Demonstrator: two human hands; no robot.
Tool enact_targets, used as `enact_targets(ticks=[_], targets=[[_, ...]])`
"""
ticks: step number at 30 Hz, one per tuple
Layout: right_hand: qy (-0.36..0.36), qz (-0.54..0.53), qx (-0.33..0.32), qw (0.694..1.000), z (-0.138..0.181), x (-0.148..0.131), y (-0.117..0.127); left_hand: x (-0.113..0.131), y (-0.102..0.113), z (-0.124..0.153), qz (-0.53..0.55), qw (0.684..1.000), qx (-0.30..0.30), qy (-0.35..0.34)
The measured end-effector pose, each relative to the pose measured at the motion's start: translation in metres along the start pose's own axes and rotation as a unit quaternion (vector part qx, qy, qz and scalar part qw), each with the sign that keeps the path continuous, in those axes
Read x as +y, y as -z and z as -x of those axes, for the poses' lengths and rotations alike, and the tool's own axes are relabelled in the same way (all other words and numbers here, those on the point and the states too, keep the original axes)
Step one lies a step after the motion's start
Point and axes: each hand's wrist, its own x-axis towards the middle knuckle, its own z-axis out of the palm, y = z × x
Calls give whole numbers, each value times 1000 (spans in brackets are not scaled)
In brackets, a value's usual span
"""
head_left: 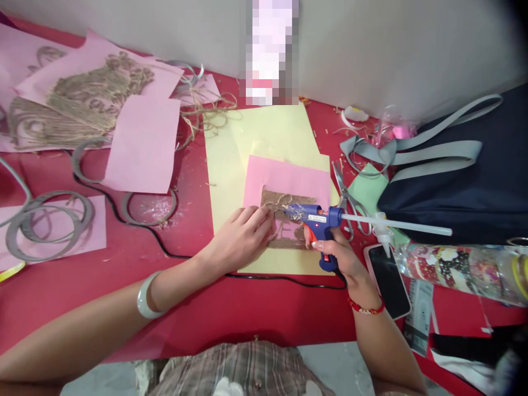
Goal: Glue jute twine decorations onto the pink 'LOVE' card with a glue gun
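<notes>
My right hand (pixel 345 257) is closed around the handle of a blue hot glue gun (pixel 325 220), with fingers at its orange trigger. A long white glue stick (pixel 400 223) juts from the gun's back. The nozzle points left, close to my left fingertips. My left hand (pixel 239 236) rests on the pink sheet, its bent fingers pinching brown twine (pixel 284 199); the exact grip is partly hidden. Flat rows of twine (pixel 289 241) cover part of this pink sheet (pixel 289 171), which lies on yellow paper (pixel 223 170).
Scissors (pixel 350 201), a phone (pixel 390 280), a decorated clear bottle (pixel 457 269) and a dark bag (pixel 466 176) crowd the right side. Twine pictures on pink paper (pixel 99 93), loose twine (pixel 202 118) and grey tape rings (pixel 49 225) lie left. A black cord (pixel 152 231) crosses the red table (pixel 173 308).
</notes>
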Motion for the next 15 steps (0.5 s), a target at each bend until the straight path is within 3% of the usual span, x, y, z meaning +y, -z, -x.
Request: enact_targets(ticks=[7, 15], targets=[[-19, 8, 18, 1000, 1, 5, 1, 2, 0, 1, 13, 1000, -18, 12], [-13, 1, -3, 1000, -1, 9, 2, 1, 0, 1, 8, 1000, -12, 9]])
